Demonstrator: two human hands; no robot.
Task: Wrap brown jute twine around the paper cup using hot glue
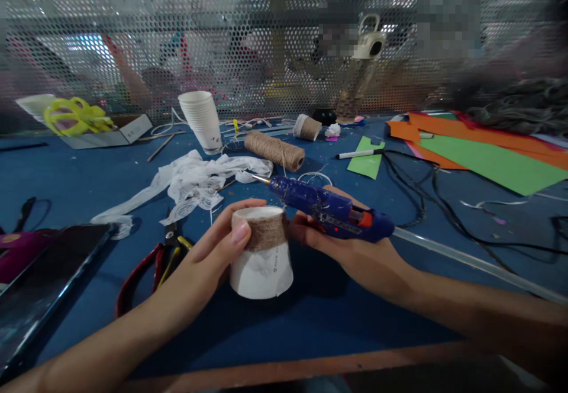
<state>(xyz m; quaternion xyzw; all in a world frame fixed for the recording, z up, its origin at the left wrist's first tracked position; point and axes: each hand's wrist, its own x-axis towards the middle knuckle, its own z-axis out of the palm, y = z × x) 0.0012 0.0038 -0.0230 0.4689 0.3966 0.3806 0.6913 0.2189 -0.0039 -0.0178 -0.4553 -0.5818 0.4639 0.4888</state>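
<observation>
The left hand (pixel 222 242) was closed around a tapered paper cup (pixel 261 271), thumb pressed on its near side, and held it with the narrower end uppermost, low over the front of the blue desk (pixel 302 334). Smooth white paper showed on the lower part of the cup, while a rough, fibrous band of brown twine (pixel 268 233) circled the upper part in tight rows. The right hand (pixel 350 254) gripped a hard, glossy blue glue gun (pixel 315 200), its metal nozzle pointing left above and behind the cup; the gun hid part of the fingers, and whether they touched the cup I could not tell. A translucent glue stick (pixel 470 263) jutted from the gun's rear, over the right forearm. Just behind lay a cylindrical twine spool (pixel 273 150) and a limp, crumpled heap of white lace (pixel 190 177). Red-and-yellow-handled pliers (pixel 157 263) rested partly behind the left forearm, which covered some of them. Farther back were nested paper cups (pixel 199 118) and, at right, flat orange and green sheets (pixel 492 156). A thin black cable (pixel 448 203) looped across the right side, and a perforated screen (pixel 248 26) closed off the rear.
</observation>
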